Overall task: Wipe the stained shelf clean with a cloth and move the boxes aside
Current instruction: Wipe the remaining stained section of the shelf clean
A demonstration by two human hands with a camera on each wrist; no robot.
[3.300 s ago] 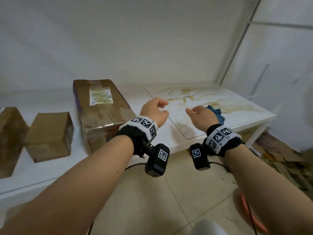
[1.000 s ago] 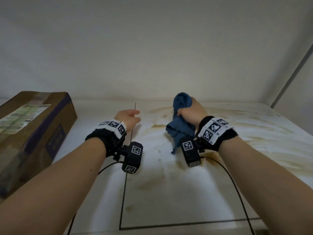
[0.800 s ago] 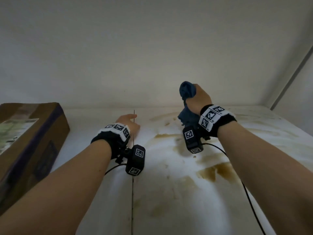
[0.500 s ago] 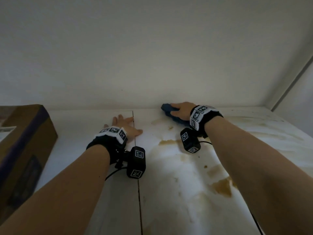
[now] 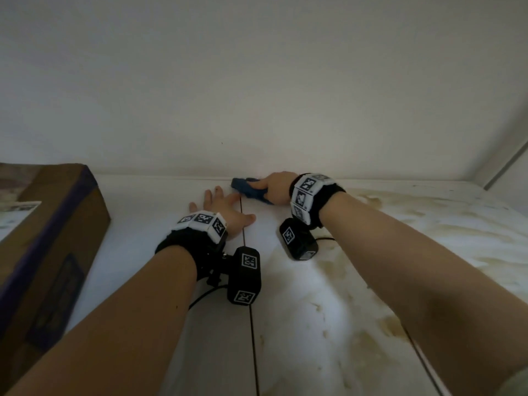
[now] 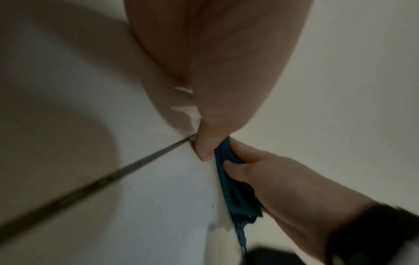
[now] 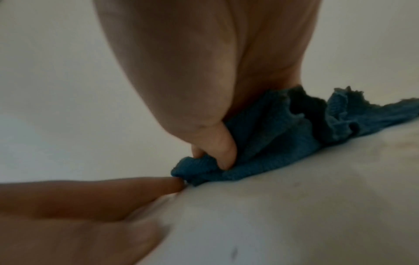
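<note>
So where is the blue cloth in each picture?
Head: the cloth is mid-frame by the back wall, under the right hand.
Left wrist: the cloth is lower right, under that hand's fingers.
Right wrist: the cloth is centre-right, under the fingers.
Shared landmark: the left hand's fingertip beside the cloth.

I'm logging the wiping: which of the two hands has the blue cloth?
The right hand presses the blue cloth against the shelf near the back wall; the left hand lies flat, holding nothing.
</note>
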